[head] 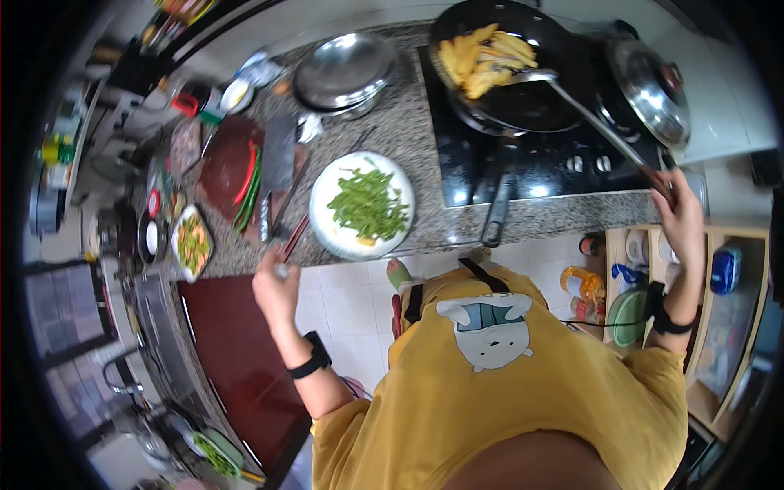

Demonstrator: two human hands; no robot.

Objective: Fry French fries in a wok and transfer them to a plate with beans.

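Observation:
My right hand is closed around the handle end of a long metal spatula. The spatula's head rests in a black wok, beside yellow, browned food pieces. My left hand is at the counter's front edge, fingers curled near a pair of dark red chopsticks; whether it touches them, or holds the small pale thing at its fingers, I cannot tell. Right of it, a white plate bears cut green leaves. A cleaver lies by red and green chillies on a round chopping board.
A lidded metal pan stands left of the glossy black cooktop. A domed metal lid leans at the right. The wok's handle juts past the counter edge. An oval dish of food sits at the left corner.

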